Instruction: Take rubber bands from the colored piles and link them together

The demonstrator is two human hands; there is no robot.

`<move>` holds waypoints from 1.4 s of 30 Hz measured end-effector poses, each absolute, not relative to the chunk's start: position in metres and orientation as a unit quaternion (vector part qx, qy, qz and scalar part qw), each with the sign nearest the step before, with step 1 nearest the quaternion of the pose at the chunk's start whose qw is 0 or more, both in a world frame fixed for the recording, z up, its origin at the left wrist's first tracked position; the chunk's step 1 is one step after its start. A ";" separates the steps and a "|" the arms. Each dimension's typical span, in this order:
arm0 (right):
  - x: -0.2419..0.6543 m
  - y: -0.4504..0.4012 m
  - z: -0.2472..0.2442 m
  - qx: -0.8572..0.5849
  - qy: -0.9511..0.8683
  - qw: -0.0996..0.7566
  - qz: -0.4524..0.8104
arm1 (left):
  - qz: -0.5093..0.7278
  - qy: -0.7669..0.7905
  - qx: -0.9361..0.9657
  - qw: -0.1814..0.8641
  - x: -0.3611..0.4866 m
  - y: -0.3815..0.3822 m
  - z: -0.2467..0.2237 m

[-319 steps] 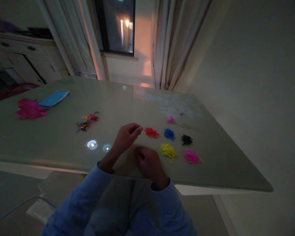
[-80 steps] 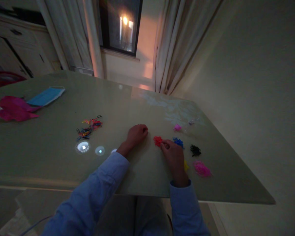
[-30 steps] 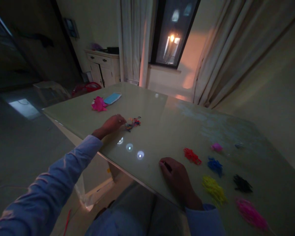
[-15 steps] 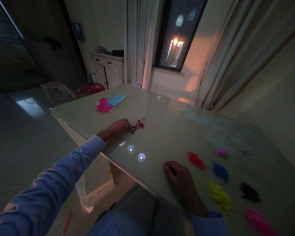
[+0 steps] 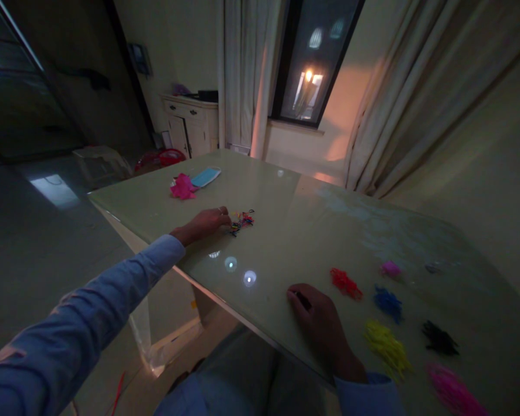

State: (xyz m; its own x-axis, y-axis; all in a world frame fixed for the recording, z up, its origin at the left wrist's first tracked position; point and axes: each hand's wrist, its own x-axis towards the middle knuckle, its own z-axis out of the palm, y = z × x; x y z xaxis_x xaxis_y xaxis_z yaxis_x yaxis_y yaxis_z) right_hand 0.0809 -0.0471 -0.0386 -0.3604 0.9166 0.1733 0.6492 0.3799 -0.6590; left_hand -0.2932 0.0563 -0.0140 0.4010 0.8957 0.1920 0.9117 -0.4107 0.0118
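Observation:
A small mixed pile of coloured rubber bands (image 5: 244, 219) lies near the middle of the glossy table (image 5: 286, 231). My left hand (image 5: 208, 222) reaches to its left edge, with bent fingers closed on bands there; the fingertips are partly hidden. Near the front edge rests my right hand (image 5: 316, 318), curled with its thumb against the fingers. Its palm is dark, so whether anything is inside cannot be seen. To its right are separate heaps of red bands (image 5: 345, 283), blue bands (image 5: 388, 303), yellow bands (image 5: 386, 348), black bands (image 5: 440, 338) and pink bands (image 5: 455, 388).
A blue face mask (image 5: 206, 177) lies at the far left beside a crumpled pink piece (image 5: 184, 186). Another small pink bundle (image 5: 390, 268) sits behind the blue heap, near a small clear item (image 5: 431, 268). Beyond the table stand a white cabinet (image 5: 190, 124) and curtains (image 5: 242, 75).
My left hand has drawn back very slightly to the left at the mixed pile, its fingers shifting a little. My right hand has stayed in place.

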 end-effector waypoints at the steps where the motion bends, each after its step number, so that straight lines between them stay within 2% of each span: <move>1: 0.081 -0.047 -0.039 -0.498 -0.786 0.268 0.249 | -0.085 -0.548 -0.831 0.045 -0.294 0.056 -0.013; 7: 0.080 -0.047 -0.037 -0.499 -0.786 0.263 0.253 | -0.082 -0.591 -0.802 0.038 -0.298 0.051 -0.002; 12: 0.080 -0.049 -0.036 -0.495 -0.789 0.264 0.250 | -0.231 -0.578 -0.782 -0.026 -0.279 0.047 0.001; 15: 0.080 -0.048 -0.036 -0.490 -0.793 0.266 0.245 | -0.315 -0.561 -0.752 -0.141 -0.248 0.041 0.001; 20: 0.079 -0.049 -0.034 -0.486 -0.793 0.270 0.249 | -0.406 -0.533 -0.594 -0.446 -0.183 0.020 0.007; 25: 0.078 -0.052 -0.033 -0.498 -0.790 0.264 0.243 | -0.451 -0.459 -0.487 -0.590 -0.126 -0.002 0.012; 32: 0.077 -0.050 -0.033 -0.512 -0.794 0.235 0.228 | -0.447 -0.405 -0.455 -0.656 -0.070 -0.016 0.011; 42: 0.074 -0.047 -0.036 -0.527 -0.808 0.189 0.183 | -0.437 -0.399 -0.461 -0.662 -0.046 -0.014 0.019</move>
